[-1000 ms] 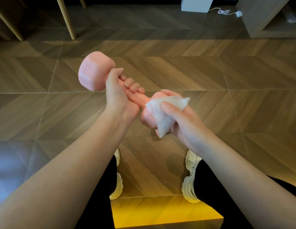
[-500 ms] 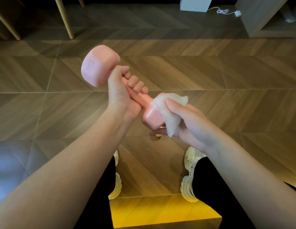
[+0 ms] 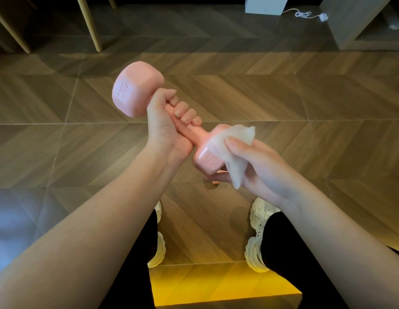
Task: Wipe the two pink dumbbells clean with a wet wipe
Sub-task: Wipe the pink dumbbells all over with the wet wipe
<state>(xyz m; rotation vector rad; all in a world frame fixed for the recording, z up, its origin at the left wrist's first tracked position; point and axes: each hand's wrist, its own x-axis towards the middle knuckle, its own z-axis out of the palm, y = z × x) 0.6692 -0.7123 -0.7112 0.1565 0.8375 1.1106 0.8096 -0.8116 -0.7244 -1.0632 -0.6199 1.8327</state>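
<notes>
The right hand (image 3: pixel 263 168) pinches the wet wipe (image 3: pixel 227 139) against the near head of the pink dumbbell (image 3: pixel 138 92). That head's stamped face, covered a second ago, now shows. The left hand (image 3: pixel 165 128) grips the handle. The matte bar slants up-left above the wood floor (image 3: pixel 305 97).

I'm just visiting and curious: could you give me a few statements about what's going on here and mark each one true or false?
1. The left hand grips the handle of the pink hex-ended dumbbell. True.
2. The dumbbell is set down, not held. False: it is held above the brown herringbone wooden floor.
3. The right hand holds a crumpled white wet wipe against the dumbbell's nearer end. True.
4. Two pink dumbbells are in view. False: only one shows.
</notes>
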